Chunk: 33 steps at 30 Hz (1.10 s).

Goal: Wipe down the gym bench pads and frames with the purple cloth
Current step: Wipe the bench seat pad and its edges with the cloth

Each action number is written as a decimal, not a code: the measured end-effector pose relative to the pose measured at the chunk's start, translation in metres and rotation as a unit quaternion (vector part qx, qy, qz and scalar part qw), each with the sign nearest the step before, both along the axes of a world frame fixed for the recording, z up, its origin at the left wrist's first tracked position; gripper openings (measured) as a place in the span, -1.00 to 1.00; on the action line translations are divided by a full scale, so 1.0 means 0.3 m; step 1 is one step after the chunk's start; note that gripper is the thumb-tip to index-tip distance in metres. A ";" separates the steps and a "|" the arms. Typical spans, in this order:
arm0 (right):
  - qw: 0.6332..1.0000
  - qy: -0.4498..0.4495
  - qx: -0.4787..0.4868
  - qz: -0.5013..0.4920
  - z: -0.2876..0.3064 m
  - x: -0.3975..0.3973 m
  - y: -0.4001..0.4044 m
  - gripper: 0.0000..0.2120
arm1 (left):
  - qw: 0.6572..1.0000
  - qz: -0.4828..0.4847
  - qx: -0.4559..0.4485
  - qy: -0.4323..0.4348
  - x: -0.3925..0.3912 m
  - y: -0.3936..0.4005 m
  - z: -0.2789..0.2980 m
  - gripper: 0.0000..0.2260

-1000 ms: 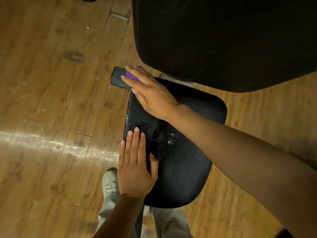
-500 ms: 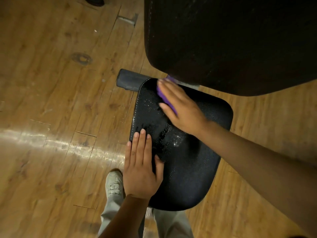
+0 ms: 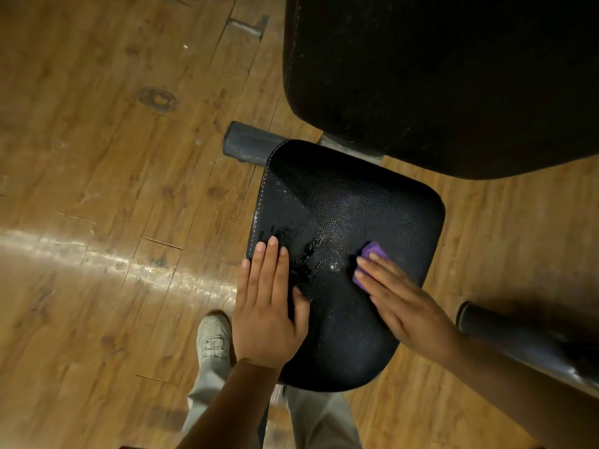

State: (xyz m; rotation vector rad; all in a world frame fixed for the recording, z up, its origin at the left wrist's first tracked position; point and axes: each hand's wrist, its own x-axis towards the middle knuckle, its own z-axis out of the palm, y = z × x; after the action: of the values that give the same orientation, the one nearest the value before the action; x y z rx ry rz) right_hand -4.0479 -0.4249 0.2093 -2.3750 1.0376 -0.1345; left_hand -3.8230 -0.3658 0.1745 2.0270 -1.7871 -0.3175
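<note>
On the near half of the seat pad (image 3: 350,202), my right hand (image 3: 405,303) pressed the purple cloth (image 3: 372,254) under flat fingers, my left hand (image 3: 265,306) lay open bracing; overlapping firm strokes would best clear the wet droplets.

Seat pad (image 3: 353,205) pebbled glossy vinyl w/ wet patches; floor (image 3: 97,140) scuffed wood planks.

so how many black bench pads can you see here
2: the seat pad under both hands in the middle, and the larger back pad at top right, cut off by the frame. Others may lie out of view.
</note>
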 end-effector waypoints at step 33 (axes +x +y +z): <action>0.993 -0.019 -0.113 -0.021 -0.066 0.585 -0.404 -0.63 | 1.000 0.001 -0.018 0.011 0.002 0.009 -0.008 -0.55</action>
State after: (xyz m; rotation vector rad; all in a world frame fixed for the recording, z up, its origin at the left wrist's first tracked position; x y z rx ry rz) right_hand -3.8723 -0.5460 0.1895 -2.5408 1.1065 -0.3265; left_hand -3.8225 -0.3632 0.1723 1.9922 -1.7651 -0.3029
